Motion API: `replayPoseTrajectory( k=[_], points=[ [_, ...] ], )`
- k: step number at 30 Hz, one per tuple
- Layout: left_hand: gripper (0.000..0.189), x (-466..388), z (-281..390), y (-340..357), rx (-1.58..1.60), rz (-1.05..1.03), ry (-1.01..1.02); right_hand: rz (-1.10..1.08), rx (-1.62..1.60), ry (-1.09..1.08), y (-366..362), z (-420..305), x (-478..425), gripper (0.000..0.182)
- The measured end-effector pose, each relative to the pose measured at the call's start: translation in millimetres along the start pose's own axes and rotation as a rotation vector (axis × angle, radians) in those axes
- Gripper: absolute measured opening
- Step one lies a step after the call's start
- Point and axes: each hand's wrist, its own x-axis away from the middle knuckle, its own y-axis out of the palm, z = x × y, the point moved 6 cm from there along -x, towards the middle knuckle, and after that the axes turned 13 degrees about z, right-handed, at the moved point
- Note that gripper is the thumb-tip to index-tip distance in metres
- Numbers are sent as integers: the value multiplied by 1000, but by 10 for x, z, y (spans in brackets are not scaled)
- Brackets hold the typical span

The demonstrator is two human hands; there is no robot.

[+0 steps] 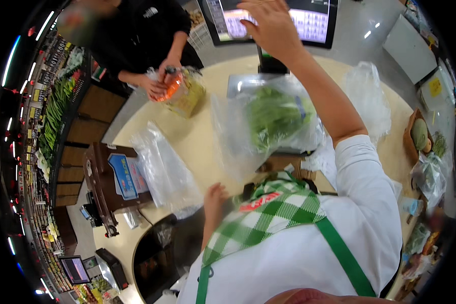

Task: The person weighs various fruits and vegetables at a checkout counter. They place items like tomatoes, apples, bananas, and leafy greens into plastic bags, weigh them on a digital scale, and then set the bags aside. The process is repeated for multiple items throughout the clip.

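Observation:
My right hand [271, 32] is raised in front of a touchscreen monitor [313, 24], its thumb apart and nothing held. Whether a fingertip touches the glass cannot be made out. Below my forearm, leafy green vegetables [268, 117] lie in a clear plastic bag [230, 133] on a weighing scale [237, 83], covering most of its metal plate. My left hand [214, 195] hangs low beside the counter's inner edge, empty, with its fingers loosely spread. It is nearest to a stack of clear plastic bags [165, 167].
Across the round counter [197, 144], a person in black [144, 30] holds a yellow package with an orange handle [192, 93]. A brown box-shaped device [102, 178] stands left. More clear bags [366, 98] and a basket holding a melon [412, 140] are on the right.

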Motion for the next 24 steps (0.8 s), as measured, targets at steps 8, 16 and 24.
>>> replayPoseTrajectory(
  k=[8,16,24],
  points=[
    [24,174,622,285,84,-53,177,-162,243,518,-1404,629,2294,25],
    [64,416,1540,1473,-72,-401,607,-290,52,1360,-2158,-136,4447,23],
    [29,1,1814,1800,-176,-88,751,-189,-139,1533,-1736,-369,4718,24]
  ],
)
